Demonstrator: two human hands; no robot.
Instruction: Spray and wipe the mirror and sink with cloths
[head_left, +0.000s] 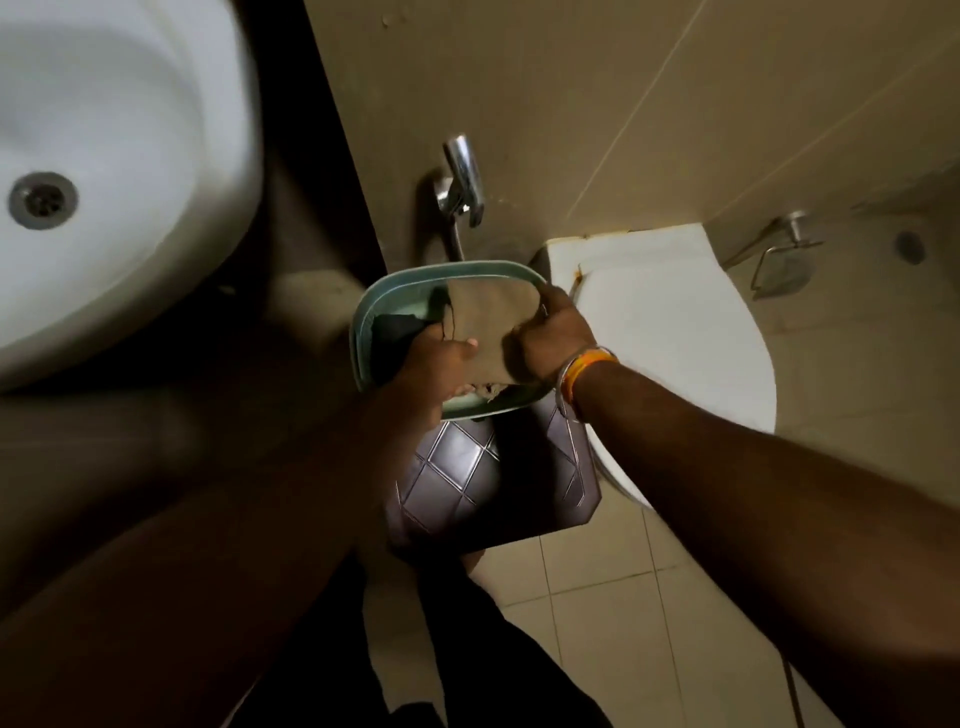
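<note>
A tan cloth (493, 327) is being held stretched between both hands over the open mouth of a bucket (467, 478). The left hand (441, 369) is being kept curled round the cloth's near left edge, with the thumb pressed flat on top of the fabric. The right hand (550, 338) is being kept closed on the cloth's right edge, its fingers folded over the fabric; an orange band and a thin metal bangle (582, 374) are being worn on that wrist.

The bucket is being seen from above: its wall is dark and patterned with a diamond grid, and its rim (363, 317) is pale green. Inside it, a dark piece of fabric (395, 338) is being partly covered by the left hand, and a crumpled bit of lighter cloth (488, 389) is showing at the near edge under the tan cloth. Whether the bucket is holding water cannot be told.

The white sink (156, 156) is being seen at upper left, well apart from the cloth, with its metal drain (42, 200) in the bowl. A chrome tap (462, 182) is mounted on the tiled wall just behind the bucket, and a white toilet (675, 338) is standing just beside the bucket on the right. The mirror is out of view.
</note>
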